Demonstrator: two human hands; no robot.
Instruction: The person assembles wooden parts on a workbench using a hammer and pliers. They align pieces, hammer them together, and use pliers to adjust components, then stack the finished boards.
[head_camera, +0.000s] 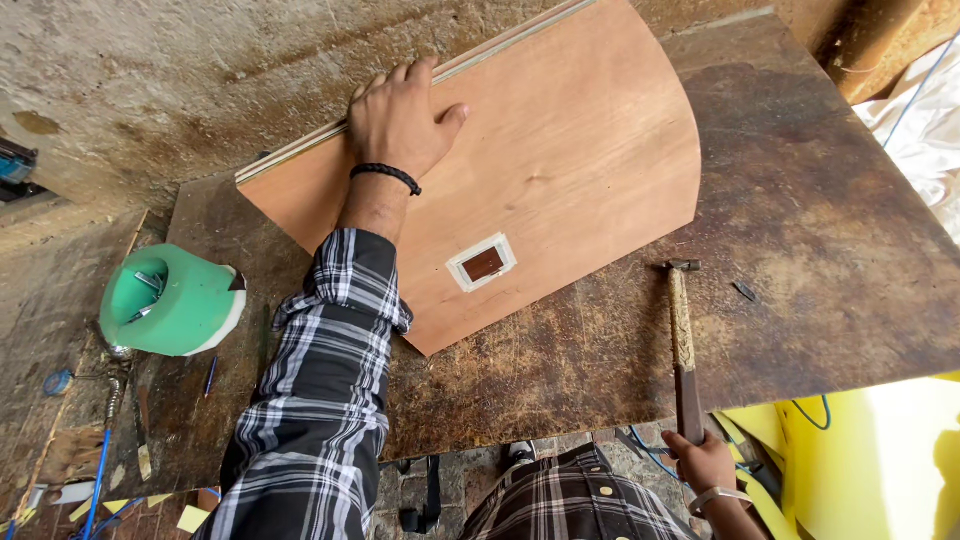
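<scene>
One small label-like rectangle was noted on the face of the plywood board, near its lower edge and well left of the hammer. It was slightly tilted, with a white border around a dark reddish-brown centre; no print could be made out.

A round green plastic tub with a white cut rim was recorded at the left end of the worktable, lying on its side, its mouth turned left.

Small yellow paper slips were seen on the ground at lower left; whether they were labels could not be told.
</scene>
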